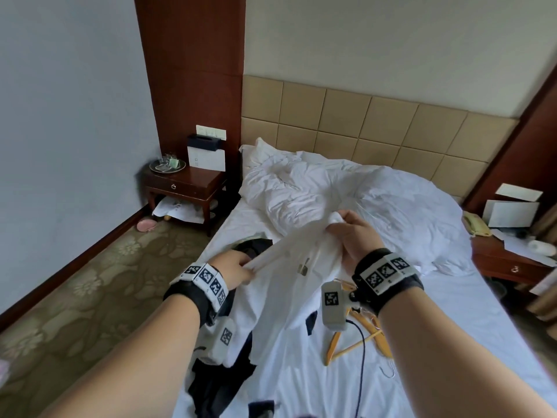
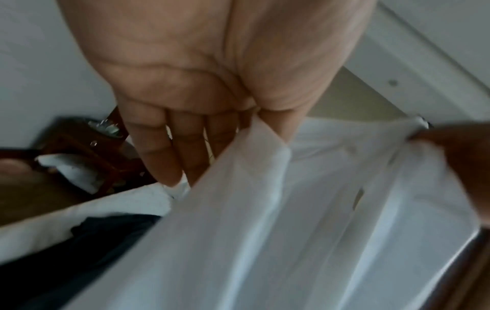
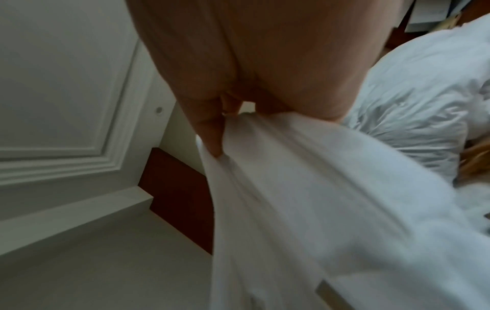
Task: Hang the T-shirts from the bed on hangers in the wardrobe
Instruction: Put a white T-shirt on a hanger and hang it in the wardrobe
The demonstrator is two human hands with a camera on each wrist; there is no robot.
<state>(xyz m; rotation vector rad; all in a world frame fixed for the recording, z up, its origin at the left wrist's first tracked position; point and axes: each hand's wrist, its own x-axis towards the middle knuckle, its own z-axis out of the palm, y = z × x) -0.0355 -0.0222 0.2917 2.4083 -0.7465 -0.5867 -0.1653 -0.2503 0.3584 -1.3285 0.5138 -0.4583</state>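
- White T-shirt (image 1: 289, 276) stretches from near the bed's (image 1: 452, 312) left edge up toward the headboard.
- Left hand (image 1: 233, 267) pinches its lower end.
- Right hand (image 1: 355, 233) grips its upper end.

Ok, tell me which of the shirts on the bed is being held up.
The white T-shirt: the left hand and right hand grip it, stretched between them. The dark clothes lie loose on the bed, untouched.
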